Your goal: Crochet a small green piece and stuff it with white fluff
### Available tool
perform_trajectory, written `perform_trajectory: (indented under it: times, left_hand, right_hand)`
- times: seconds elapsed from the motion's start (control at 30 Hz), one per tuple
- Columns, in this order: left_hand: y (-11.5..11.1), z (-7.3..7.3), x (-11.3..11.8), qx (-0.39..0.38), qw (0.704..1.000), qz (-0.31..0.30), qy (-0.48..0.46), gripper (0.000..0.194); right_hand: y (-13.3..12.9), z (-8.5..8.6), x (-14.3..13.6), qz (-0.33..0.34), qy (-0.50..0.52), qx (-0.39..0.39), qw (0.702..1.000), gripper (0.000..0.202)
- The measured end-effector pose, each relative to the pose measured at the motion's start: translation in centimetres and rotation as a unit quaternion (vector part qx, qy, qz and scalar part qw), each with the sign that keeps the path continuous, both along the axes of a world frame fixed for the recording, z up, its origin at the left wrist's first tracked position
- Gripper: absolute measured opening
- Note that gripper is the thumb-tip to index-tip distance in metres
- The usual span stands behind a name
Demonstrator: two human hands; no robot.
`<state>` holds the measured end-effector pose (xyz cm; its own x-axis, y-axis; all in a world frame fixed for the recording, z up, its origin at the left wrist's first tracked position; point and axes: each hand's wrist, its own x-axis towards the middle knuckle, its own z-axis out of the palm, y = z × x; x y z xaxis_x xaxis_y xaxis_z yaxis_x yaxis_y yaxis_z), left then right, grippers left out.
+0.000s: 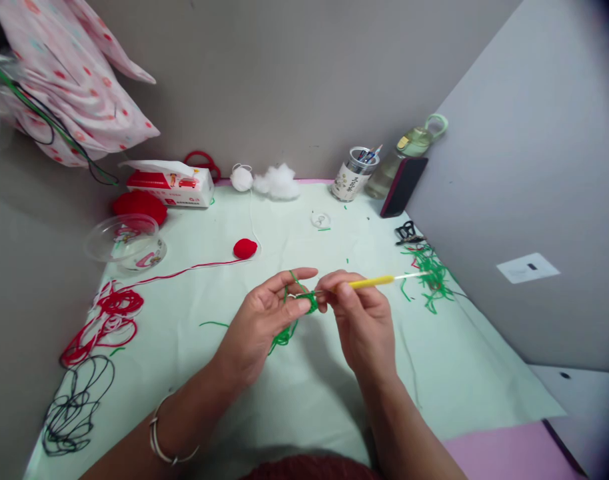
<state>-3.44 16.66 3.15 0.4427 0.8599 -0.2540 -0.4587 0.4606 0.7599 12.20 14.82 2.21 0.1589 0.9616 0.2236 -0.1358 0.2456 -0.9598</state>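
Observation:
Between the thumb and fingers of my left hand [257, 327] is a small green crochet piece [312, 303]. Green yarn [283, 335] loops over the raised left index finger and hangs in a bunch below the palm. My right hand [362, 317] grips a crochet hook [372, 283] with a yellow handle, its far metal end pointing right. The hook's working tip meets the green piece at the left fingertips; the exact stitch is too small to make out. Both hands are close together above the middle of the pale green cloth [329, 400].
A red crocheted ball [245, 249] lies beyond my hands, trailing red and white yarn to a tangle [119, 303] at left. Black cord [77, 407] lies nearer. At right are green scraps [432, 277], black scissors [408, 233] and a phone [404, 187]. A tissue box [194, 187] stands behind.

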Motion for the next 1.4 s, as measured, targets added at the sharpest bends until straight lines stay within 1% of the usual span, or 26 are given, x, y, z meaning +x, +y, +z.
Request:
perform_trajectory:
  times: [0.07,0.1,0.2,0.3,0.4,0.5,0.6,0.73,0.8,0.87,0.93,0.97,1.03,1.07,1.1,1.13,1.2,1.23,1.27,1.3,1.33,1.4]
  left_hand:
    - [-0.2,-0.1,0.1,0.031,0.999,0.019,0.034,0.035]
    - [-0.2,-0.2,0.1,0.042,0.998,0.024,0.049,0.035]
    - [-0.2,-0.2,-0.1,0.056,0.995,0.027,0.079,0.036]
    - [-0.2,-0.1,-0.3,0.055,0.995,0.035,0.077,0.033]
    - [-0.2,-0.1,-0.3,0.052,0.995,0.037,0.07,0.032]
    - [-0.3,0.0,-0.4,0.051,0.995,0.04,0.079,0.032]
    - [-0.3,0.1,-0.4,0.059,0.993,0.051,0.092,0.03]
    - [-0.4,0.3,-0.2,0.076,0.985,0.092,0.126,0.027]
    - [-0.6,0.3,0.1,0.088,0.978,0.115,0.148,0.026]
    - [-0.8,0.2,0.3,0.091,0.976,0.128,0.152,0.03]
    - [-0.9,0.1,0.5,0.065,0.984,0.117,0.116,0.038]
    - [-0.8,0.1,0.6,0.039,0.991,0.096,0.084,0.041]
    - [-0.6,0.2,0.5,-0.026,0.999,0.04,0.017,0.043]
    - [-0.4,0.3,0.4,-0.055,0.998,0.017,-0.01,0.04]
    - [-0.2,0.3,0.2,-0.075,0.997,0.003,-0.028,0.037]
    - [0.0,0.4,0.1,-0.085,0.996,0.0,-0.038,0.034]
    - [0.3,0.6,-0.2,-0.074,0.996,0.018,-0.036,0.032]
    - [0.3,0.6,-0.2,-0.061,0.997,0.025,-0.028,0.033]
    - [0.2,0.6,-0.2,-0.046,0.998,0.027,-0.017,0.035]
    - [0.1,0.6,-0.2,-0.031,0.999,0.029,-0.006,0.037]
    - [0.0,0.5,-0.1,-0.016,0.999,0.031,0.007,0.038]
    - [-0.3,0.3,0.1,0.006,0.998,0.047,0.033,0.039]
  right_hand:
    - [-0.3,-0.2,-0.1,-0.014,-0.05,0.033,0.998,0.016]
    - [-0.3,-0.3,-0.1,-0.015,-0.057,0.038,0.998,0.015]
    - [-0.2,-0.3,-0.1,-0.013,-0.013,0.023,1.0,0.015]
    - [0.1,-0.1,-0.1,-0.017,0.031,-0.001,0.999,0.019]
    - [0.2,0.1,-0.2,-0.019,0.043,-0.006,0.999,0.022]
    - [-0.1,0.3,-0.4,-0.023,0.013,0.017,1.0,0.022]
    - [-0.7,0.4,-0.4,-0.046,-0.072,0.062,0.994,0.021]
    - [-1.2,0.5,-0.5,-0.079,-0.205,0.139,0.966,0.024]
    - [-1.2,0.3,-0.5,-0.082,-0.262,0.195,0.941,0.025]
    - [-1.2,0.0,-0.6,-0.09,-0.327,0.238,0.91,0.028]
    - [-1.3,-0.4,-0.7,-0.113,-0.388,0.266,0.875,0.031]
    - [-1.3,-0.5,-0.7,-0.126,-0.406,0.272,0.863,0.032]
    - [-1.3,-0.6,-0.6,-0.145,-0.412,0.272,0.857,0.032]
    - [-1.3,-0.5,-0.6,-0.15,-0.397,0.263,0.866,0.03]
    - [-1.2,-0.4,-0.5,-0.152,-0.366,0.244,0.885,0.028]
    - [-1.1,-0.2,-0.5,-0.148,-0.319,0.219,0.91,0.025]
    - [-0.8,0.2,-0.5,-0.124,-0.198,0.168,0.958,0.022]
    - [-0.6,0.3,-0.5,-0.103,-0.143,0.143,0.974,0.021]
    - [-0.5,0.4,-0.6,-0.084,-0.109,0.124,0.983,0.02]
    - [-0.4,0.4,-0.7,-0.072,-0.103,0.115,0.985,0.019]
    - [-0.4,0.4,-0.8,-0.068,-0.112,0.109,0.985,0.018]
    - [-0.5,0.1,-1.0,-0.082,-0.154,0.107,0.979,0.017]
